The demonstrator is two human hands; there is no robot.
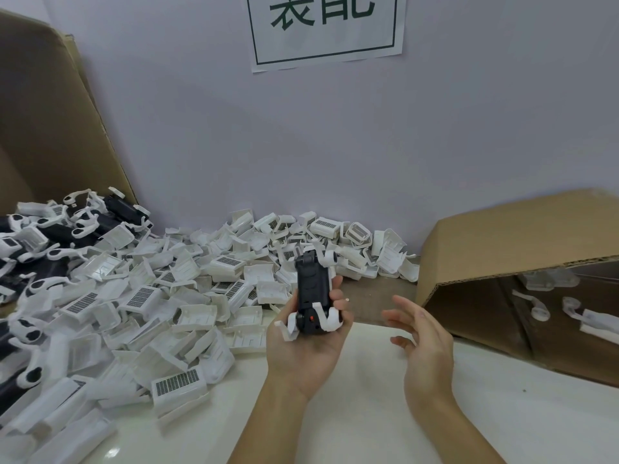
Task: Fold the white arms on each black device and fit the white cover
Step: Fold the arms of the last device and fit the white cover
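Ahead of you the pale wall [335,145] fills most of the view, with a white paper sign [326,28] in green characters taped high on it; a tall sheet of brown cardboard [50,122] leans at your far left, and a brown cardboard box [512,242] lies on its side at your right, its opening towards you with a few white parts [569,313] inside; the white worktop [368,413] runs under your forearms; a broad heap of white covers [160,296] spreads from its left edge across to the foot of the wall, several showing dark gridded panels, and at the far left of that heap lies a cluster of black devices with white arms [67,226]; your left hand [310,343] is raised palm up near the centre, its fingers [336,286] curled round the right side of one black device [313,289], which stands roughly upright in your grasp with its lower end in your palm; your right hand [423,336] hovers just beside it to the right, apart from the device, with loosely spread fingers holding nothing; two white arms [330,316] curve out at the device's lower end against your palm, and another white arm [326,257] sticks out at its top right; a small red spot [312,318] shows on the lower face of the device.
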